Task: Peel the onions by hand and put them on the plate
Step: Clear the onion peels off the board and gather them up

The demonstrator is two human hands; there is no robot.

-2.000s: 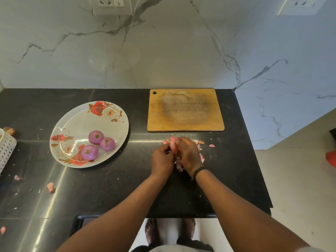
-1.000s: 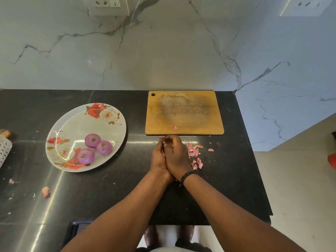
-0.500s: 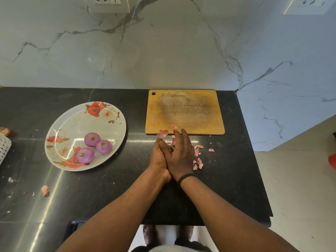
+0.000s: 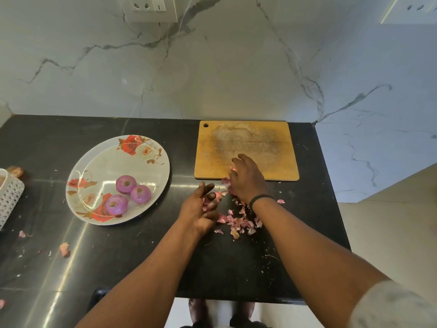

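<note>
Three peeled purple onions (image 4: 128,192) lie together on the white floral plate (image 4: 94,159) at the left of the black counter. My left hand (image 4: 199,209) hovers low over the counter just right of the plate, its fingers loosely spread, with pink peel scraps (image 4: 238,221) against them. My right hand (image 4: 247,178) reaches over the front edge of the wooden cutting board (image 4: 246,143). Its curved fingers touch the board beside a few peel bits. Neither hand holds an onion.
Loose peel scraps (image 4: 64,249) are scattered on the counter's left front. A white lattice basket (image 4: 9,197) stands at the left edge. The counter ends at the right past the board and at the front near my feet. Marble wall behind.
The hands were clasped together over the peels; now they have parted. The right one moved forward onto the board's edge, the left drew back, and more peel lies on the counter.
</note>
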